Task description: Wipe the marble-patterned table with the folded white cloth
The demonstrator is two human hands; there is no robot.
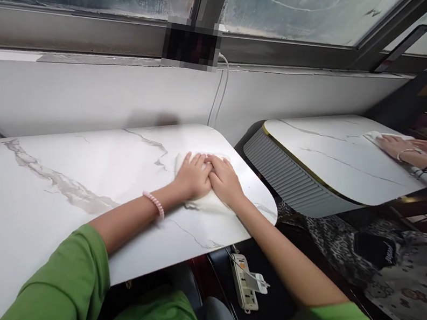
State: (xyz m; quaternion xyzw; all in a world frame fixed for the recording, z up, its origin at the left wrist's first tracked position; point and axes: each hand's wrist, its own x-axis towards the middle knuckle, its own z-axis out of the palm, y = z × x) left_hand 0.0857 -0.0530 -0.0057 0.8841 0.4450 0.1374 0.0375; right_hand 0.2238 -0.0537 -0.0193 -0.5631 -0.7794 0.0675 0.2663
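Observation:
A white cloth (pixel 212 203) lies bunched on the white marble-patterned table (pixel 84 171), near its right end. My left hand (pixel 194 177) presses on the cloth with its fingers stretched out and lying flat. Beside it and touching it, my right hand (pixel 227 180) also rests flat on the cloth, its fingertips meeting the left hand's fingers. The palms hide much of the cloth. A pink beaded bracelet (pixel 153 204) circles my left wrist.
Another person's hands (pixel 399 146) rest on a white cloth (pixel 373 136) on a second marble-patterned table (pixel 333 150) to the right. A power strip (pixel 244 285) with a plugged-in charger (pixel 257 282) is below the table's edge. A cable (pixel 224 91) hangs down the wall.

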